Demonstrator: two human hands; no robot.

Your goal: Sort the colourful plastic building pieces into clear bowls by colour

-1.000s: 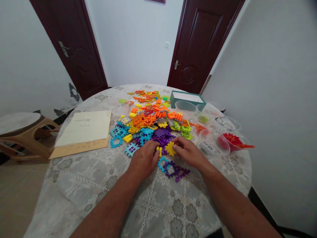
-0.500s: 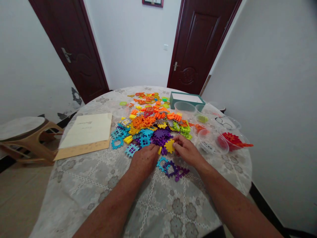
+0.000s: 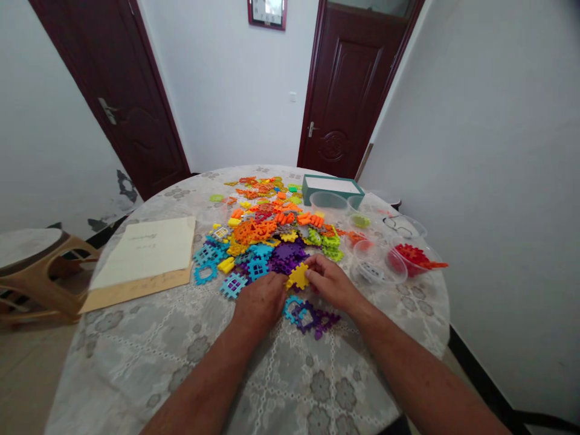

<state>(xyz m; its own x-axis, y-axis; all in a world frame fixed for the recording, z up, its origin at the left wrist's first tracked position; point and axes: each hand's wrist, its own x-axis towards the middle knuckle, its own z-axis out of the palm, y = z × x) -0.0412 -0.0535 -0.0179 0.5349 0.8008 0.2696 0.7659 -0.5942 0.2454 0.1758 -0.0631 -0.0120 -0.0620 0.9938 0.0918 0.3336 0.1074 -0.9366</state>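
Observation:
Between the thumb and fingers of my right hand is a flat yellow toothed building piece. My left hand is closed beside it, its fingertips at a small yellow piece that touches the toothed one and is mostly hidden. Just below the hands, a blue ring-shaped piece and purple openwork pieces lie on the tablecloth. Beyond the fingers spreads a pile with purple pieces, blue window pieces and orange pieces.
Clear plastic tubs stand on the right, one with red pieces. A green box is at the back. Papers on a brown envelope lie left. A wooden stool stands beyond the table's left edge.
My hands have come together, bringing the yellow toothed piece against the small yellow piece at my left fingertips. The whole view has shifted slightly.

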